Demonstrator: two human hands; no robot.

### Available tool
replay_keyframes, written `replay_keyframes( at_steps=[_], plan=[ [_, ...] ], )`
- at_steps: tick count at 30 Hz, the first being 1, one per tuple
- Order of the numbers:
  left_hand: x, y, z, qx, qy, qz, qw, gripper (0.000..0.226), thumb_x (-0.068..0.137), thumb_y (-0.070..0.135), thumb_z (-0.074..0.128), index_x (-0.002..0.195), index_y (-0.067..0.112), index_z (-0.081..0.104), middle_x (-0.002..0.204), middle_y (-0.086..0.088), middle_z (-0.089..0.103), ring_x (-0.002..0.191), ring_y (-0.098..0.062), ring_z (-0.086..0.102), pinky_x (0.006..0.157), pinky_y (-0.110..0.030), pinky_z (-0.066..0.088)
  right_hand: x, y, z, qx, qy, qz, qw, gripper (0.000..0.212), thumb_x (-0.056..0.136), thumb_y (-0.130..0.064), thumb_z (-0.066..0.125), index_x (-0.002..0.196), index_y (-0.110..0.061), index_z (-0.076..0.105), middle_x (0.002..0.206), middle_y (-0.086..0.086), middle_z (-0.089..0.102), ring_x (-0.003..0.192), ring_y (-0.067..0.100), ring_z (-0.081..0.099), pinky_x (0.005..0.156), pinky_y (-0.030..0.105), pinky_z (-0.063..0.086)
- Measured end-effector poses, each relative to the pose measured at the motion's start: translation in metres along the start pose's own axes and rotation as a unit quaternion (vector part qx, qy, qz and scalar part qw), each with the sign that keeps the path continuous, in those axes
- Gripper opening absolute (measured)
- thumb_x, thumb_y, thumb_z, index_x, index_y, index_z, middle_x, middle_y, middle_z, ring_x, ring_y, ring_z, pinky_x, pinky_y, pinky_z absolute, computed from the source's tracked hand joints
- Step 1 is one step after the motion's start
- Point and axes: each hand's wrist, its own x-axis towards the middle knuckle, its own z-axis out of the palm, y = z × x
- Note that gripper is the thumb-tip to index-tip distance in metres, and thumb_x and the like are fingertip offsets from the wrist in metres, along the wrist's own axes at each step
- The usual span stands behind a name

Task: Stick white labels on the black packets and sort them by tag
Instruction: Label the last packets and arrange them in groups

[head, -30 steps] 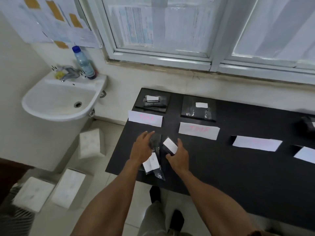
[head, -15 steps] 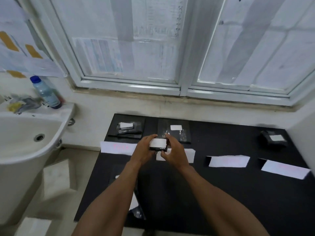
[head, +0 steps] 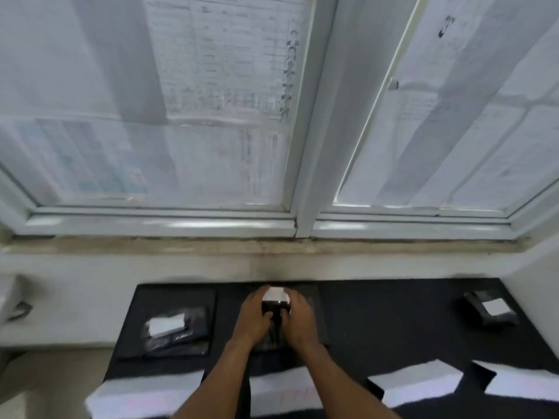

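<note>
Gripped from both sides by left hand (head: 253,319) and right hand (head: 299,321), fingers curled round it: one black packet (head: 276,311), white label (head: 275,294) at its far end. Held at the back of the black table (head: 378,322), near the wall; contact with the surface not determinable. To the left, a labelled pile of packets (head: 172,334). Far right, another labelled packet (head: 491,311). Along the near edge, paper tags (head: 414,382) in a row, writing blurred.

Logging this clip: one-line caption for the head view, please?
Left hand and right hand hold a white-labelled black plastic packet over the black table.
</note>
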Motion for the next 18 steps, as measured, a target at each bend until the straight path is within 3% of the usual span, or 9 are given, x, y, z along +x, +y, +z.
replay_keyframes(
  at_steps=[5, 9, 11, 14, 18],
  plan=[
    [0.025, -0.007, 0.022, -0.031, 0.017, -0.003, 0.999, 0.065, 0.082, -0.007, 0.051, 0.143, 0.014, 0.043, 0.145, -0.011, 0.045, 0.130, -0.025, 0.046, 0.106, -0.024, 0.034, 0.024, 0.002, 0.004, 0.014, -0.033, 0.034, 0.999, 0.059, 0.082, 0.000, 0.048, 0.138, -0.016, 0.045, 0.133, 0.008, 0.052, 0.123, 0.022, 0.049, 0.107, 0.031, 0.039],
    [0.018, -0.008, 0.024, -0.048, 0.011, 0.003, 0.999, 0.074, 0.084, -0.004, 0.051, 0.151, 0.018, 0.027, 0.158, -0.008, 0.024, 0.145, -0.022, 0.025, 0.116, -0.032, 0.024, 0.013, -0.005, 0.003, 0.047, -0.029, 0.034, 0.998, 0.067, 0.080, -0.003, 0.050, 0.144, -0.016, 0.036, 0.139, 0.006, 0.045, 0.126, 0.020, 0.043, 0.110, 0.035, 0.037],
    [0.007, -0.008, 0.022, -0.048, 0.030, -0.002, 0.998, 0.072, 0.085, -0.004, 0.049, 0.150, 0.019, 0.029, 0.160, -0.004, 0.017, 0.145, -0.022, 0.025, 0.115, -0.033, 0.026, 0.000, -0.010, -0.002, 0.058, -0.011, 0.031, 0.998, 0.065, 0.081, -0.004, 0.049, 0.143, -0.015, 0.036, 0.138, 0.005, 0.043, 0.124, 0.017, 0.043, 0.109, 0.027, 0.036],
    [-0.019, -0.004, 0.009, -0.029, 0.070, 0.003, 0.997, 0.060, 0.084, -0.003, 0.047, 0.140, 0.019, 0.047, 0.157, -0.005, 0.028, 0.144, -0.021, 0.028, 0.111, -0.032, 0.031, -0.026, -0.022, -0.005, 0.058, -0.005, 0.017, 0.998, 0.053, 0.086, -0.003, 0.050, 0.138, -0.012, 0.043, 0.135, 0.004, 0.042, 0.123, 0.015, 0.043, 0.105, 0.015, 0.031],
    [-0.075, -0.004, -0.012, 0.000, 0.105, 0.032, 0.994, 0.057, 0.082, -0.008, 0.044, 0.135, 0.011, 0.052, 0.154, -0.012, 0.033, 0.145, -0.021, 0.029, 0.113, -0.026, 0.025, -0.080, -0.036, -0.005, 0.060, 0.002, -0.048, 0.997, 0.038, 0.088, -0.003, 0.047, 0.125, -0.005, 0.056, 0.126, 0.013, 0.054, 0.116, 0.024, 0.050, 0.107, 0.035, 0.039]
  ],
)
